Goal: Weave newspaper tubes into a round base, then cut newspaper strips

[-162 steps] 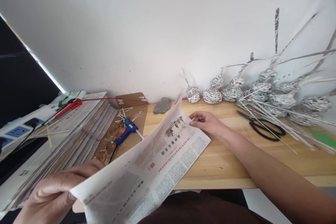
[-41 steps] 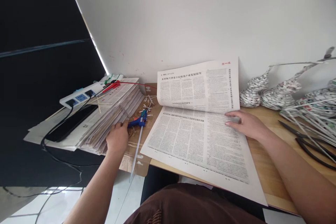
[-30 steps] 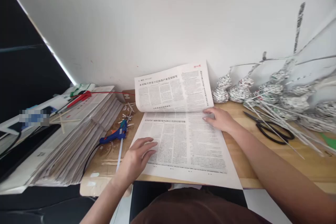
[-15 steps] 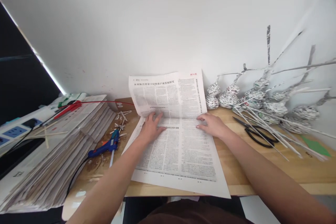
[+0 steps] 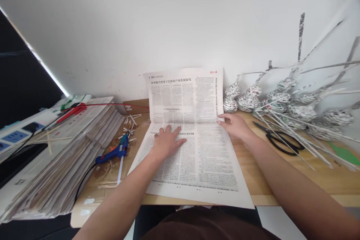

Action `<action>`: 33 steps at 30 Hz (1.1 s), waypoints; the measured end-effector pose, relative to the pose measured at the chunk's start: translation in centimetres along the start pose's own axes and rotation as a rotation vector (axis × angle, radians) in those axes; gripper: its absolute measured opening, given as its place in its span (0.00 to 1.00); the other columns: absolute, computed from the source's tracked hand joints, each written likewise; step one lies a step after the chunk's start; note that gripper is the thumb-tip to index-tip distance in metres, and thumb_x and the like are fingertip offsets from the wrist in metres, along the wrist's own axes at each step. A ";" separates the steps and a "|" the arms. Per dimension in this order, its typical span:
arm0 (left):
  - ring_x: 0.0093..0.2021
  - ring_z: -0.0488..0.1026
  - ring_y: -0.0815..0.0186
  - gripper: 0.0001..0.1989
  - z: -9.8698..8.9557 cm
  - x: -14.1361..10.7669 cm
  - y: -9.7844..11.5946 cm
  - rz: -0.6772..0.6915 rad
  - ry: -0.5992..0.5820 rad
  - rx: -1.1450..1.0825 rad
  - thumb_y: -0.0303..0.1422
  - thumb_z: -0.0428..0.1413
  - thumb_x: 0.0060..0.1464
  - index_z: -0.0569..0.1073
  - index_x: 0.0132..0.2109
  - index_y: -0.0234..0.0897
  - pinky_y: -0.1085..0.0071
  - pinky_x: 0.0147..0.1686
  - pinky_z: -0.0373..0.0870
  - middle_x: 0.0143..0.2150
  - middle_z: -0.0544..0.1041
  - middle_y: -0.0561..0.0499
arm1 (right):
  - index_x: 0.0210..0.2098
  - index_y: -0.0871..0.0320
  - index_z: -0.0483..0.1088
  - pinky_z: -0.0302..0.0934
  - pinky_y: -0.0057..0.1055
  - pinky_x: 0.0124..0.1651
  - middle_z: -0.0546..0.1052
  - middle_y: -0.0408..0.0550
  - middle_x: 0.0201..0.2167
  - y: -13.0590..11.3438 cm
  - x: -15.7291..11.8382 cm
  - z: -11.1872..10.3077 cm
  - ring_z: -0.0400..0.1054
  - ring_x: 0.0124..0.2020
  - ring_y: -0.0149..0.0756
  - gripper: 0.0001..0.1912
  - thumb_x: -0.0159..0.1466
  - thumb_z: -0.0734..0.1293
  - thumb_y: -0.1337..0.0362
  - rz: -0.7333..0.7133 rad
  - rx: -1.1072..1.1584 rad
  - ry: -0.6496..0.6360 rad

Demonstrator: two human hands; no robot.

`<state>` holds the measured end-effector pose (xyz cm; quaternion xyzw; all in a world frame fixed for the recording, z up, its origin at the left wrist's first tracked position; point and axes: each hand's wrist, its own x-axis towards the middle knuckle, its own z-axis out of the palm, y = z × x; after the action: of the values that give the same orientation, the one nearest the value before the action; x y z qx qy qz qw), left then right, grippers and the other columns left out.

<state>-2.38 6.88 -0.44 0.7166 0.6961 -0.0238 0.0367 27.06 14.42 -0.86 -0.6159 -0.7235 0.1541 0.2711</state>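
The left hand (image 5: 167, 142) lay palm down with its fingers spread, fingertips touching the newspaper sheet (image 5: 213, 157) just below its crosswise fold; it gripped nothing. The thumb pointed off to the right, well clear of the index finger. The right hand (image 5: 234, 124) was at the sheet's right edge, level with the fold, its thumb and index finger slightly parted and touching the paper; whether they pinched the edge could not be told. Beneath and between both sets of fingers, the sheet's lower half lay flat on the wooden table (image 5: 247, 172), its near edge overhanging; beyond the fingertips, the upper half rose before the white wall (image 5: 180, 18).

Left of the left fingers, a blue hot-glue gun (image 5: 114, 153) rested on brown cardboard (image 5: 92, 200), and farther left stood a stack of folded newspapers (image 5: 70, 165). Right of the right fingers lay black-handled scissors (image 5: 284, 138), beside rolled paper strips (image 5: 309, 148). Beyond those fingers, gourd-shaped woven paper pieces (image 5: 249, 99) stood along the wall.
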 end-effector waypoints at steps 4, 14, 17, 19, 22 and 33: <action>0.61 0.60 0.34 0.34 0.5 -0.9 0.2 0.026 0.053 -0.043 0.57 0.41 0.60 0.59 0.69 0.51 0.36 0.47 0.65 0.66 0.62 0.35 | 0.48 0.56 0.78 0.68 0.39 0.46 0.81 0.53 0.44 0.7 0.4 0.7 0.76 0.44 0.46 0.18 0.63 0.65 0.57 0.048 0.113 0.010; 0.67 0.57 0.39 0.24 2.4 -6.1 1.0 0.161 0.155 -0.079 0.42 0.46 0.66 0.64 0.66 0.46 0.36 0.57 0.61 0.68 0.64 0.42 | 0.54 0.56 0.75 0.68 0.41 0.47 0.78 0.55 0.51 0.8 0.6 0.9 0.75 0.44 0.47 0.21 0.63 0.64 0.59 0.010 -0.009 0.068; 0.70 0.53 0.45 0.26 3.0 -8.0 0.3 0.260 0.141 -0.108 0.44 0.45 0.66 0.61 0.67 0.43 0.42 0.64 0.55 0.70 0.61 0.43 | 0.54 0.57 0.75 0.67 0.42 0.48 0.78 0.56 0.51 0.4 0.4 0.8 0.74 0.43 0.48 0.22 0.63 0.65 0.59 0.033 -0.017 0.041; 0.71 0.51 0.46 0.32 3.1 -9.7 -0.3 0.355 0.132 -0.112 0.50 0.47 0.63 0.58 0.69 0.42 0.42 0.65 0.53 0.71 0.57 0.41 | 0.56 0.58 0.74 0.66 0.42 0.50 0.77 0.57 0.52 0.3 0.4 0.8 0.74 0.45 0.48 0.23 0.63 0.64 0.59 0.057 -0.012 0.028; 0.72 0.46 0.45 0.47 3.1 -12.6 -1.2 0.504 0.120 -0.120 0.59 0.53 0.52 0.50 0.72 0.44 0.41 0.66 0.51 0.73 0.51 0.39 | 0.57 0.60 0.73 0.66 0.41 0.52 0.76 0.58 0.54 0.2 0.3 0.9 0.73 0.47 0.48 0.24 0.63 0.65 0.59 0.080 0.011 0.018; 0.68 0.60 0.53 0.29 4.0 -15.9 -5.4 0.546 0.218 -0.205 0.40 0.58 0.59 0.64 0.66 0.48 0.47 0.63 0.63 0.66 0.67 0.45 | 0.36 0.55 0.79 0.67 0.40 0.47 0.82 0.51 0.37 0.2 0.0 0.5 0.75 0.41 0.47 0.11 0.62 0.65 0.58 0.054 0.073 0.280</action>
<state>-8.18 -9.11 -3.14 0.8679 0.4766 0.1344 0.0388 26.89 14.54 -1.34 -0.6404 -0.6556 0.1003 0.3874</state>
